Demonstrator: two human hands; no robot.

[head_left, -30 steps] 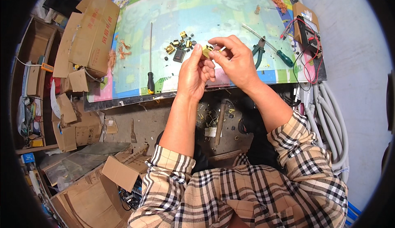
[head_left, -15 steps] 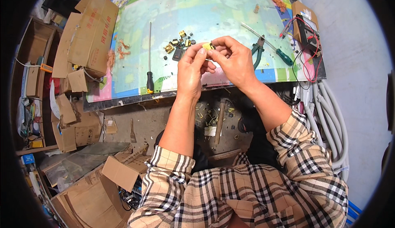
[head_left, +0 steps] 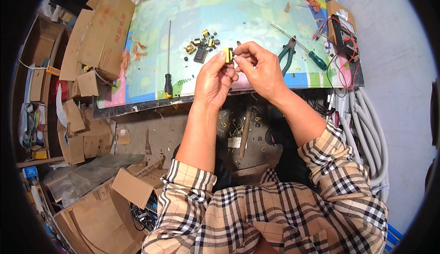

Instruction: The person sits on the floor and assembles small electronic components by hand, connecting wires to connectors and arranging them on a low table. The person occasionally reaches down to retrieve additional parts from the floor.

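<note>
A small yellow-and-black transformer (head_left: 228, 55) is pinched upright between the thumb and fingers of my left hand (head_left: 212, 83), over the near part of the table. My right hand (head_left: 264, 73) is closed at the part's right side, thumb and forefinger pressed to its dark edge; their exact contact is partly hidden. Just left of my hands lies a loose cluster of small electronic parts, among them a yellow-wrapped piece (head_left: 189, 49) and a dark square block (head_left: 200, 55). To the right rest green-handled pliers (head_left: 287, 56) and a green-handled screwdriver (head_left: 317, 60).
A long screwdriver (head_left: 168, 85) with a black-and-yellow handle lies left. Copper wire bundles (head_left: 139, 50) sit beside a cardboard box (head_left: 103, 36). A black meter (head_left: 343, 36) with red and black leads stands at the right edge. Scraps and a wooden handle (head_left: 246, 132) are below the table (head_left: 220, 13).
The transformer has turned, showing its yellow face and black edge upright. My left hand has shifted slightly down and left; my right fingers have moved to the part's right side.
</note>
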